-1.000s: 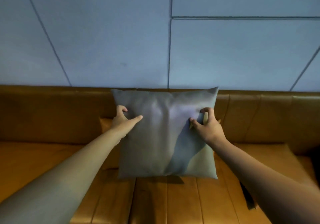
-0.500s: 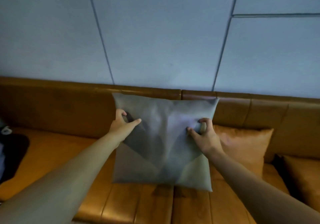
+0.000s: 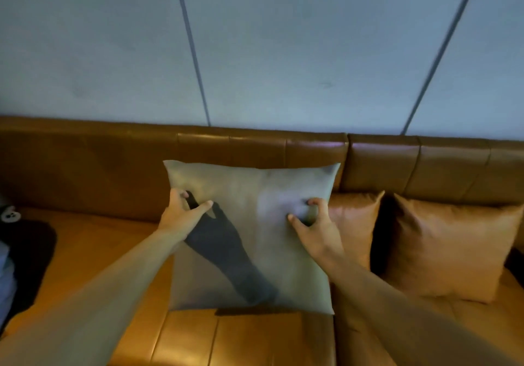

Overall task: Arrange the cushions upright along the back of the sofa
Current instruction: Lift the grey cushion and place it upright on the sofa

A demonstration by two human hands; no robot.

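Note:
A grey square cushion [image 3: 255, 224] stands upright in front of the brown leather sofa back [image 3: 113, 161], its lower edge near the seat. My left hand [image 3: 184, 212] pinches its upper left part and my right hand [image 3: 312, 224] grips its upper right part. To the right, an orange cushion [image 3: 354, 218] leans against the back, partly hidden behind the grey one. A second orange cushion [image 3: 450, 249] stands upright further right.
The orange leather seat [image 3: 99, 252] stretches left of the grey cushion. A dark object [image 3: 31, 255] with a white piece lies at the far left edge. A pale panelled wall [image 3: 255, 54] rises behind the sofa.
The grey cushion has moved left along the sofa, held in both hands. The view turned, so a second orange cushion now shows at the right.

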